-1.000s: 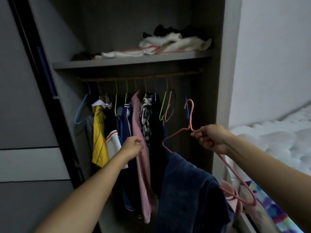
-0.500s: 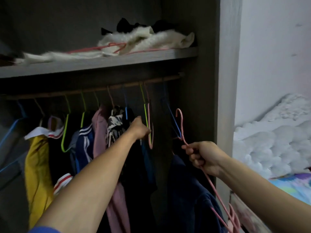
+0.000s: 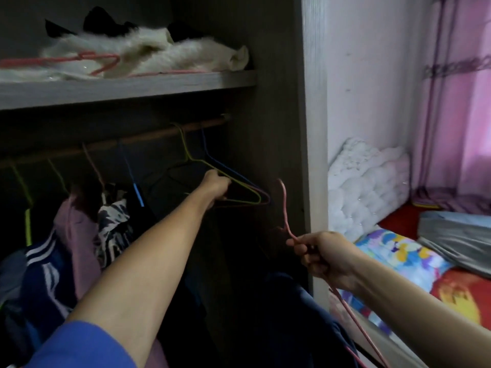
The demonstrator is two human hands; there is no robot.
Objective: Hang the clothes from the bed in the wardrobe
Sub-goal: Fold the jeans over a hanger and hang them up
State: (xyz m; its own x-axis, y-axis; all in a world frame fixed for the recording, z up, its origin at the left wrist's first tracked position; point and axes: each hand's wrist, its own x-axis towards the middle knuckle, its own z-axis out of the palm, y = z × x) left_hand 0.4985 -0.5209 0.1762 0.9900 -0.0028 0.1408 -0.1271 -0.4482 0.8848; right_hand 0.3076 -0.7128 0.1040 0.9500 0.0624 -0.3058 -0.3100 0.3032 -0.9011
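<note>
Left grip (image 3: 216,188): clenched round the bars of the empty hangers (image 3: 239,187) bunched on the rail (image 3: 159,136).
Right grip (image 3: 324,254): at 4 o'clock from the left grip, pinching the neck of a pink hanger (image 3: 284,205), hook upright and below the rail.
Navy garment (image 3: 305,314): draped on the pink hanger, at 6 o'clock under the right grip.
Hung clothes (image 3: 79,229): at 8 o'clock from the left grip.
Bed (image 3: 393,251): at 3 o'clock, with grey clothing (image 3: 457,243) on it.
</note>
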